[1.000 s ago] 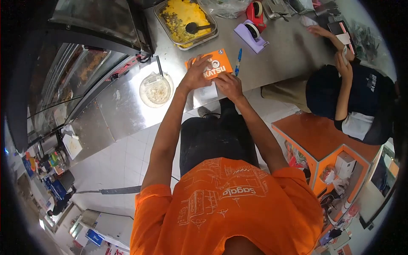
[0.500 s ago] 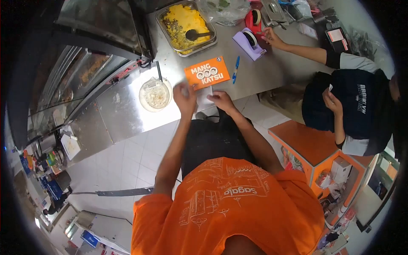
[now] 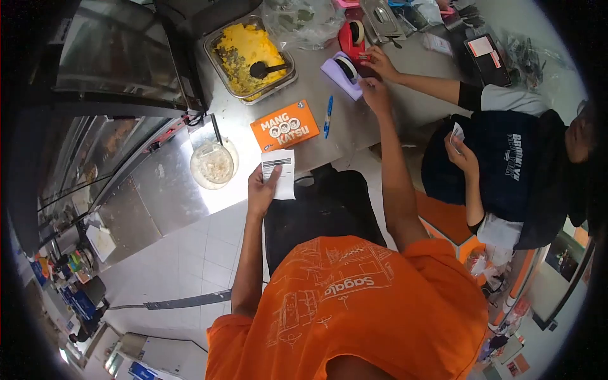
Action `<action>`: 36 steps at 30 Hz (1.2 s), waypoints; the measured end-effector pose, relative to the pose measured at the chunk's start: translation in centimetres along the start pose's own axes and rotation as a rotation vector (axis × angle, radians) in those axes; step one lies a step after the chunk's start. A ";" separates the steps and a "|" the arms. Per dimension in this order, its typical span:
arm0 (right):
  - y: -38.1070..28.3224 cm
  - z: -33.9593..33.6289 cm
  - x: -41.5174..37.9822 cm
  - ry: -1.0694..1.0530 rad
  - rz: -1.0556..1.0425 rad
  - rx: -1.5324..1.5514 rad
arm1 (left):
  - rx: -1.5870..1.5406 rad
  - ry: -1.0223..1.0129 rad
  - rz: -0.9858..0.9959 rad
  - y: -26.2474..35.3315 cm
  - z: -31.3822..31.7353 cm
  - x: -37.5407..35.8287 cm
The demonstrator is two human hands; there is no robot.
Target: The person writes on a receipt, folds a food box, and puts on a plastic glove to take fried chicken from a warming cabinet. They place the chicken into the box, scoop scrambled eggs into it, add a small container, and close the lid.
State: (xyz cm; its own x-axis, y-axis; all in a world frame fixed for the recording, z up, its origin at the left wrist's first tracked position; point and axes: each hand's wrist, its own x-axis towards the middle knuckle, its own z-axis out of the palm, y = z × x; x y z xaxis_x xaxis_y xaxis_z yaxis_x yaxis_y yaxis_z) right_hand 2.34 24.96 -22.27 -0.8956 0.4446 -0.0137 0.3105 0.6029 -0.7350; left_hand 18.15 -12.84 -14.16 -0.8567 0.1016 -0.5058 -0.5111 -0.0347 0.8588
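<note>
by purple dispenser, right hand — left hand holds slip

The left fingers hold one printed receipt, with one orange Mang Katsu box just beyond them, one blue pen ahead and to their right, one food tray farther beyond, and two tape dispensers near the right fingers.

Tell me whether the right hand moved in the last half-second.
Yes: judged against the orange box, the right hand has gone rightward and forward, now beside the purple tape dispenser.
</note>
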 end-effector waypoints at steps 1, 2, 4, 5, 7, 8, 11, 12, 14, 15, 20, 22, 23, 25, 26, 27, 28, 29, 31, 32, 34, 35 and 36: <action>0.3 0.1 1.0 -0.161 0.026 -0.019 | 0.004 -0.001 0.005 0.5 0.2 0.2; 0.7 0.2 1.6 -0.326 0.051 -0.039 | 0.017 0.027 0.050 0.9 0.4 0.2; 0.4 -1.2 1.2 -0.419 0.196 0.347 | 0.031 0.058 0.092 1.2 0.2 0.5; 0.3 -1.9 0.4 -0.505 0.342 0.731 | 0.040 0.050 0.080 1.2 -0.2 0.7; 1.3 -2.4 -1.9 -0.476 0.285 0.954 | 0.088 0.041 0.076 1.6 -1.0 1.3; 2.6 -2.0 -2.2 -0.445 0.222 1.176 | 0.083 0.045 0.079 2.0 -1.1 2.2; 6.0 0.6 -2.4 -0.411 0.202 0.933 | 0.270 -0.027 0.196 2.4 -1.6 6.3; 6.3 0.9 -2.7 -0.421 0.206 0.935 | 0.446 -0.057 0.260 2.3 -1.9 8.4; 6.0 1.7 -2.9 -0.107 0.291 0.561 | 0.550 -0.054 0.482 3.3 -0.6 11.2; 4.6 1.5 -3.3 -0.114 0.283 0.566 | 0.553 -0.044 0.486 3.7 -0.4 12.4; -5.4 4.2 -7.8 -0.688 -0.299 0.152 | 0.988 -0.080 0.705 3.2 -0.3 14.9; -9.0 6.8 -7.8 -0.819 -0.388 0.095 | 0.990 -0.071 0.814 2.3 -0.6 15.7; -10.9 7.4 -7.9 -0.799 -0.343 -0.278 | 0.989 -0.055 0.919 1.8 -0.8 15.7; -12.3 6.9 -7.4 -0.757 -0.292 -0.647 | 0.966 -0.142 0.837 1.5 -1.1 15.7; -11.6 5.6 -7.0 -0.670 -0.233 -0.744 | 0.936 -0.220 0.750 1.8 -1.1 15.4; -10.9 3.9 -6.4 -0.578 -0.176 -0.841 | 0.958 -0.212 0.751 2.0 -1.2 14.9; -9.1 1.9 -5.9 -0.588 -0.114 -0.694 | 0.952 -0.210 0.756 1.4 -1.5 14.5; -6.8 -0.1 -5.2 -0.592 -0.054 -0.550 | 0.982 -0.144 0.787 0.5 -1.9 14.3; -0.8 -0.5 -4.4 0.021 -0.089 -0.009 | 1.012 -0.067 0.795 -0.6 -2.2 12.0; -0.2 -1.2 -3.1 0.023 -0.093 -0.018 | 0.991 0.032 0.817 -1.9 -2.2 10.2; 0.5 -1.1 -0.6 0.098 -0.255 0.034 | 1.005 0.095 0.679 -2.3 -0.9 4.5; 0.3 -1.0 0.1 0.102 -0.244 0.038 | 1.054 0.068 0.631 -2.2 -0.5 1.9; -0.5 -1.0 0.9 -0.141 -0.086 0.051 | 1.103 0.041 0.585 -2.1 -0.4 0.6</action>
State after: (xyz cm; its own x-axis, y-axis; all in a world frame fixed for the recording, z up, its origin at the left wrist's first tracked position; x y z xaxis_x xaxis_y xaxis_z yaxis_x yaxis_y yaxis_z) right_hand 1.72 25.71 -21.29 -0.9552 0.2932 -0.0411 0.2170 0.5990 -0.7707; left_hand 18.65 -13.14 -16.32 -0.9473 0.3201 -0.0106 0.2604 0.7892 0.5562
